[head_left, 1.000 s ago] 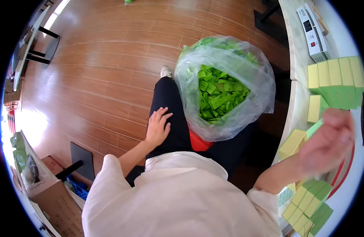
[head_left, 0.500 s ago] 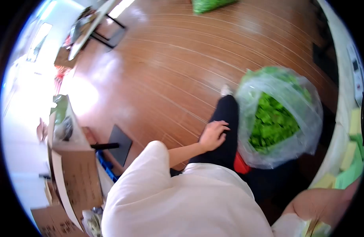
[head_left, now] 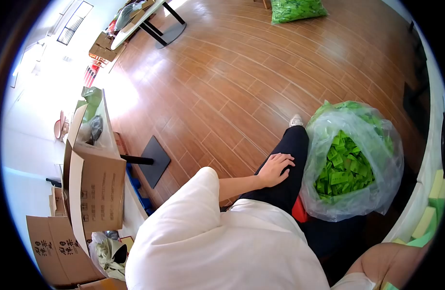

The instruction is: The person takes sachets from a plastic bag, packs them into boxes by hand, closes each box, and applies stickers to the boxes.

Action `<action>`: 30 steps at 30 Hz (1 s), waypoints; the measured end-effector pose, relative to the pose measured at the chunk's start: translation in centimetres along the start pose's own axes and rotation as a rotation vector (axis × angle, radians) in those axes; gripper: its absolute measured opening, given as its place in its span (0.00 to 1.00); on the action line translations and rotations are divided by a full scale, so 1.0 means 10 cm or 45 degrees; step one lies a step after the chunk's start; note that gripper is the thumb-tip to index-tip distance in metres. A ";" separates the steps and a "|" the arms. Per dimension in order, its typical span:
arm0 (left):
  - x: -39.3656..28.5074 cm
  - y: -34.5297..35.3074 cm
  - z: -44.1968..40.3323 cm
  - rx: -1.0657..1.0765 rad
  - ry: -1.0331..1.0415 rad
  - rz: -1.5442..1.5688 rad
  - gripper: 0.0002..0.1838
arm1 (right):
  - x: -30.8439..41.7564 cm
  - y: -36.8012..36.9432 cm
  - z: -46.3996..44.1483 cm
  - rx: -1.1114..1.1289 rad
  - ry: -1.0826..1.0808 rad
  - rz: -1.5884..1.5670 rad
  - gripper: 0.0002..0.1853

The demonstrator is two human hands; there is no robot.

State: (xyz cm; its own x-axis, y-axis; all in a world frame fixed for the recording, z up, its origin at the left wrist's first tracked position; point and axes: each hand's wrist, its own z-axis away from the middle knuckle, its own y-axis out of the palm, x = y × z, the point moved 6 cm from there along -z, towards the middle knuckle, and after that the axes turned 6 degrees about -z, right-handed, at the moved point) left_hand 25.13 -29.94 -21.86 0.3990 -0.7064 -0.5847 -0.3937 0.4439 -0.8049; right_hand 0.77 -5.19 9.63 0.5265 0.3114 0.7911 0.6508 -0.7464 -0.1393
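Note:
My left hand [head_left: 276,170] rests on the thigh of my dark trousers [head_left: 295,145], fingers stretched out and holding nothing. Beside that leg stands a large clear plastic bag [head_left: 389,186], its mouth open. Many small bright green packets [head_left: 345,166] fill it. My right forearm [head_left: 389,261] reaches off at the lower right, and the hand lies outside the picture. Close to that arm, pale yellow and green blocks [head_left: 424,222] sit along the white table edge [head_left: 406,224].
Cardboard boxes [head_left: 102,193] and bags crowd a table on the left, above a black table foot [head_left: 155,159]. Another white table [head_left: 138,24] stands farther back. A full bag of green packets [head_left: 297,10] lies on the wooden floor [head_left: 217,92]. Something red [head_left: 300,210] shows beside my leg.
My view has shifted, so the floor, boxes and bag appear lower and farther right, and sharper. My left hand stays on my thigh.

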 end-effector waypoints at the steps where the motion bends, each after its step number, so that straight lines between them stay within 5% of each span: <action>1: 0.01 0.00 -0.03 -0.006 0.005 -0.002 0.13 | 0.00 0.00 0.01 -0.009 0.001 0.002 0.10; 30: 0.04 0.02 -0.11 0.035 -0.007 0.005 0.13 | -0.22 0.01 0.27 -0.107 0.087 0.170 0.08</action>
State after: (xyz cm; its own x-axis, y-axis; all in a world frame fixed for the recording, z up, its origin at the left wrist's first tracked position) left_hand 24.33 -30.73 -22.12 0.4019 -0.7017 -0.5883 -0.3722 0.4619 -0.8051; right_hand 1.12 -4.39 6.23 0.5650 0.1677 0.8079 0.5277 -0.8261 -0.1976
